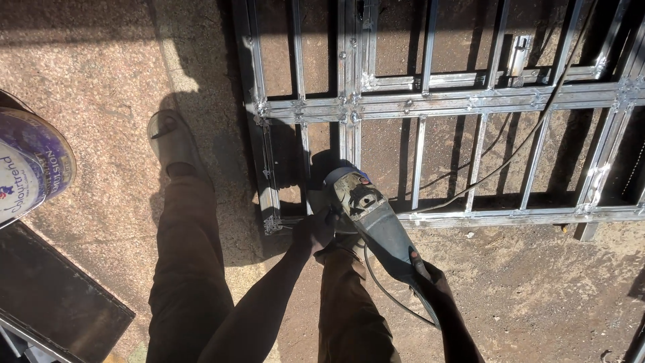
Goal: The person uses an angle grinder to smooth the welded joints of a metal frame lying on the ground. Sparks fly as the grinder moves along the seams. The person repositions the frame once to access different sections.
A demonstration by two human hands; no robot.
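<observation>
Sunlit concrete ground point(101, 101) fills the head view, crossed by long shadows, with a welded metal gate frame point(443, 107) lying flat across the upper and right part of the frame. A person stands over the frame's lower left corner, brown trousers and one sandalled foot point(173, 144) visible at centre left. The left hand point(314, 232) is closed around the side grip of an angle grinder point(366, 212), while the right hand point(430, 275) wraps the rear of its grey body at lower centre. The grinder's guarded head sits just beside the bottom rail near a vertical bar, seemingly touching the metal, though shadow hides the contact. Its power cord point(510, 154) trails up and right across the bars. A paint bucket point(27, 168) stands at the left edge above a dark flat panel point(54, 289). Judged from this pose, weld joints at the corner are being ground smooth; the next move likely calls for a firm two-handed hold and steady travel along the rail.
</observation>
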